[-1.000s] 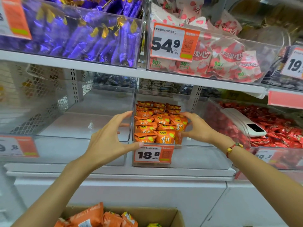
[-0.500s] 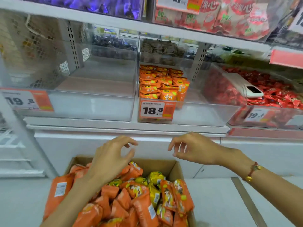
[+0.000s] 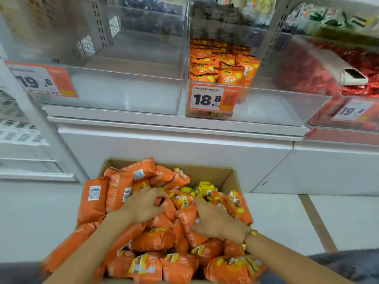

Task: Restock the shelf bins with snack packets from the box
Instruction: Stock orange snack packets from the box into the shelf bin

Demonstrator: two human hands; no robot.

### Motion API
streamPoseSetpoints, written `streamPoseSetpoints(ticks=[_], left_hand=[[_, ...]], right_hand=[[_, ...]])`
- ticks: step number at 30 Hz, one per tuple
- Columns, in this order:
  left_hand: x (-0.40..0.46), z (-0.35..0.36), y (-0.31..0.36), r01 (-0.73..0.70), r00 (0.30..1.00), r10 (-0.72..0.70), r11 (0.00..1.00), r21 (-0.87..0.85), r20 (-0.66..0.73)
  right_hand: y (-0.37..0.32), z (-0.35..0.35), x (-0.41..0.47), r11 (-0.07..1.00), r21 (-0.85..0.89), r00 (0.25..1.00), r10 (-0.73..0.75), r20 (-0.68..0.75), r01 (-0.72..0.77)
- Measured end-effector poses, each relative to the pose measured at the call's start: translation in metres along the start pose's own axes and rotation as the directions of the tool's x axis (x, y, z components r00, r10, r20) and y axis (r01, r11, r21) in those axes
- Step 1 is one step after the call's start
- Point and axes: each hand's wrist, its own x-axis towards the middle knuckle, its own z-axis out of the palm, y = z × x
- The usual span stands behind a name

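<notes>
A cardboard box (image 3: 207,171) on the floor is heaped with orange snack packets (image 3: 152,240) and a few yellow ones (image 3: 205,188). My left hand (image 3: 143,207) is down in the heap, its fingers curled round an orange packet (image 3: 166,206). Beside it my right hand (image 3: 215,220) grips another orange packet (image 3: 187,219) between thumb and fingers. On the shelf above, the middle clear bin (image 3: 276,108) with the 18.8 price tag (image 3: 213,99) holds rows of the same orange packets (image 3: 217,64) in its left part.
The clear bin (image 3: 123,90) to the left carries a 19.8 tag (image 3: 42,80). In the right bin, red packets (image 3: 307,76) lie under a white device (image 3: 353,75). A white shelf base (image 3: 174,152) stands behind the box.
Both hands left the middle bin, dropped to the box and closed on orange packets. The view tilted down from the shelf to the box.
</notes>
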Motion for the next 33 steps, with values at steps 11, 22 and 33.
streamPoseSetpoints(ticks=[11, 22, 33], left_hand=[[-0.016, -0.038, 0.094, -0.236, 0.971, 0.198, 0.755, -0.612, -0.131], [-0.015, -0.039, 0.081, 0.05, 0.997, 0.023, 0.46, -0.887, 0.068], [-0.02, -0.051, 0.08, 0.167, 0.976, 0.091, 0.273, -0.947, 0.198]], right_hand=[[0.001, -0.1, -0.012, 0.537, 0.842, 0.957, 0.268, -0.114, -0.05], [0.055, -0.115, -0.026, 0.922, 0.102, 0.924, 0.379, -0.046, -0.373], [0.034, -0.073, -0.017, 0.941, 0.263, 0.969, 0.239, -0.065, -0.214]])
